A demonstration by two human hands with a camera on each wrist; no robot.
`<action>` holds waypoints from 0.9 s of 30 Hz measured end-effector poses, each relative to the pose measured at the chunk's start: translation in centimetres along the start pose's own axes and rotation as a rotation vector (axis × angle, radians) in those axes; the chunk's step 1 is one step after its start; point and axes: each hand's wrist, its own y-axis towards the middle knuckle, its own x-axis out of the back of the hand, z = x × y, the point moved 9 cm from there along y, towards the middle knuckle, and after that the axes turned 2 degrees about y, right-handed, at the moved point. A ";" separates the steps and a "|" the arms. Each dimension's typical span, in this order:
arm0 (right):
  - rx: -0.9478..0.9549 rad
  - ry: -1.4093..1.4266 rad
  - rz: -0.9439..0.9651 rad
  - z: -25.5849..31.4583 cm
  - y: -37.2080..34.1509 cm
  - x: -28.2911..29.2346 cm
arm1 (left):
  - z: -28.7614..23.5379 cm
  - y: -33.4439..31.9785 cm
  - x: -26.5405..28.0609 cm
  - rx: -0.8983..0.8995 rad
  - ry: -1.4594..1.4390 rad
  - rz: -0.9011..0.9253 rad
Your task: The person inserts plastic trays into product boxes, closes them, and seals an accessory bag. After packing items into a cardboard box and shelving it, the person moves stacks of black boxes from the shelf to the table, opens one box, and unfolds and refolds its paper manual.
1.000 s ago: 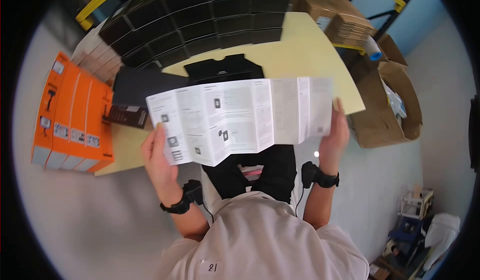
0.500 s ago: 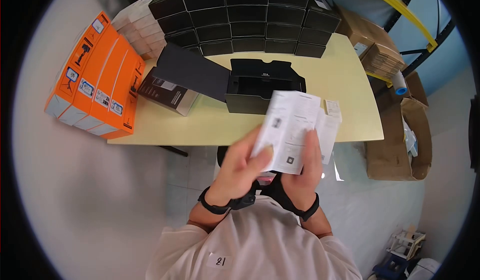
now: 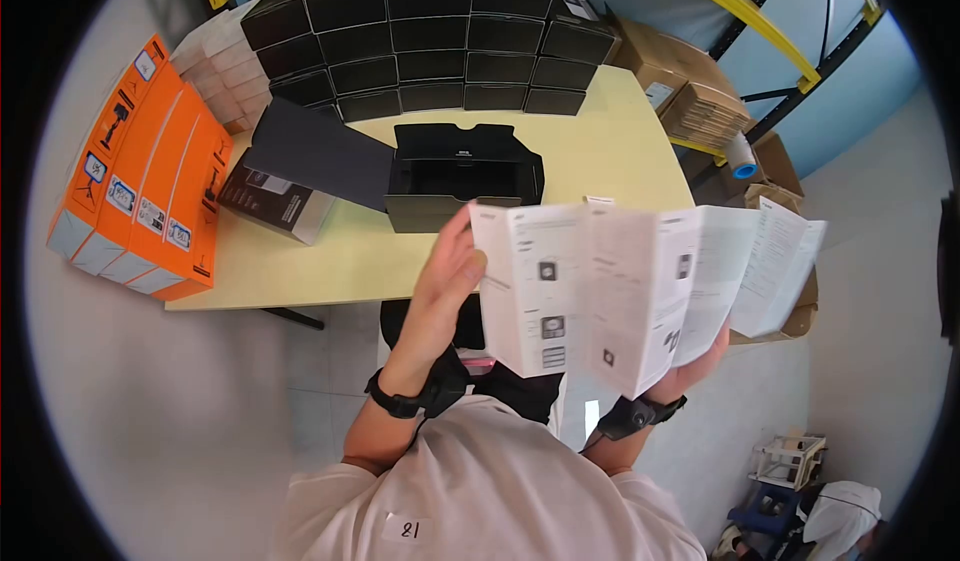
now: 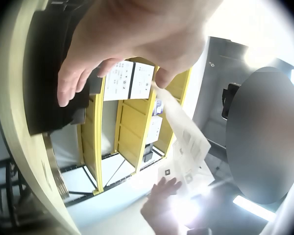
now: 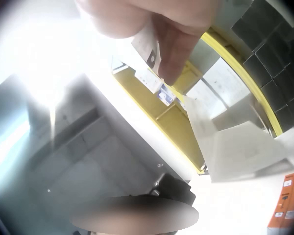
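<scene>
A long white leaflet [image 3: 625, 286], printed with text and small drawings, is spread out in zigzag folds in front of the person's chest. My left hand [image 3: 440, 286] pinches its left edge, the thumb on the printed face. My right hand [image 3: 705, 361] holds it from below on the right, mostly hidden behind the panels in the head view. In the right wrist view, the fingers [image 5: 174, 54] curl round part of the leaflet. Behind it on the table, an open black box [image 3: 465, 211] stands with its flaps up.
Beside the open box, a dark carton [image 3: 275, 201] lies at the left under a black lid flap. Orange boxes [image 3: 150, 181] line the left end of the table [image 3: 380, 266]. Stacked black boxes [image 3: 430, 36] stand along the back. At the right are flattened cardboard [image 3: 700, 116] and brown cartons.
The leaflet was stretched between both hands, then brought together into a narrow bundle, and is now fanned out again farther right. The head view has shifted, showing the open box fully.
</scene>
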 end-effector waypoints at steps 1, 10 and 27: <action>-0.006 0.012 -0.108 0.1 0.2 1.7 | 1.0 -0.2 -0.6 0.072 -0.198 0.068; 0.025 -0.041 -0.094 -1.6 2.1 6.4 | -0.8 -0.7 -1.8 0.165 -0.212 0.102; 0.084 -0.092 -0.240 -1.5 2.3 7.4 | -4.5 -1.6 1.5 0.062 0.175 -0.031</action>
